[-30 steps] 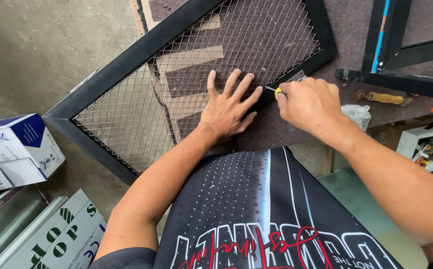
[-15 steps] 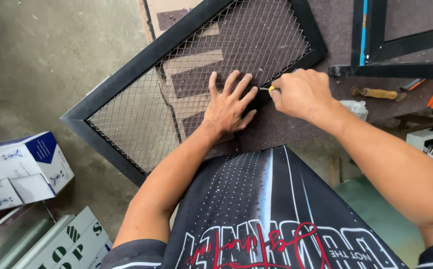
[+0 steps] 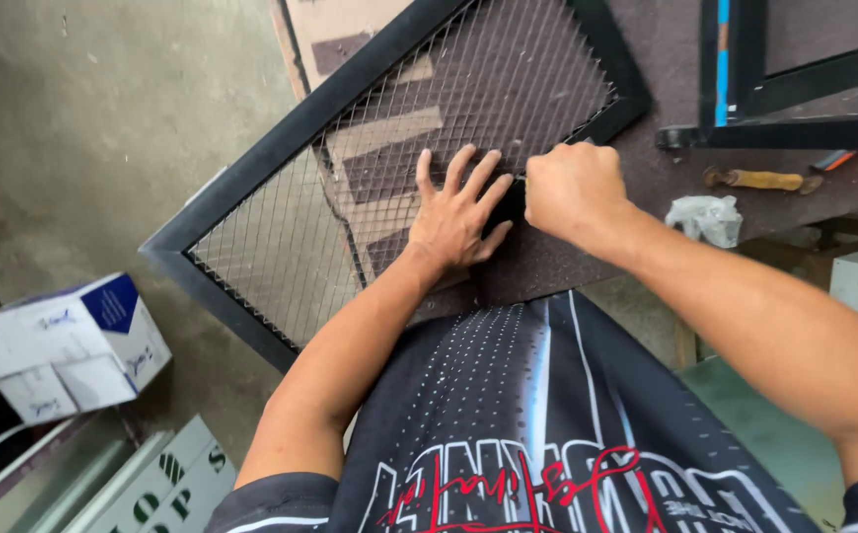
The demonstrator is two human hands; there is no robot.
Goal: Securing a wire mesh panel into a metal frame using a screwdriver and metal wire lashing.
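Over on the left, a white and blue cardboard box [image 3: 64,345] sits on the concrete floor [image 3: 83,128], well clear of the action. Moving in, the black metal frame [image 3: 251,173] with its wire mesh [image 3: 370,178] lies tilted across the bench [image 3: 666,59], one corner hanging out past the edge. The left hand [image 3: 456,212] is spread flat, fingers fanned, pressing the mesh down near the frame's lower rail, and that is the right idea: it should stay firm and close to the work point so the mesh cannot spring. Just beside it, touching at the fingertips, the right hand [image 3: 572,188] is closed into a fist around something small; what it grips is hidden from here. Short, controlled strokes look wisest, aimed away from those spread fingers. Further right, a wooden-handled tool [image 3: 759,180] and a crumpled white rag [image 3: 707,215] lie on the bench, near but untouched
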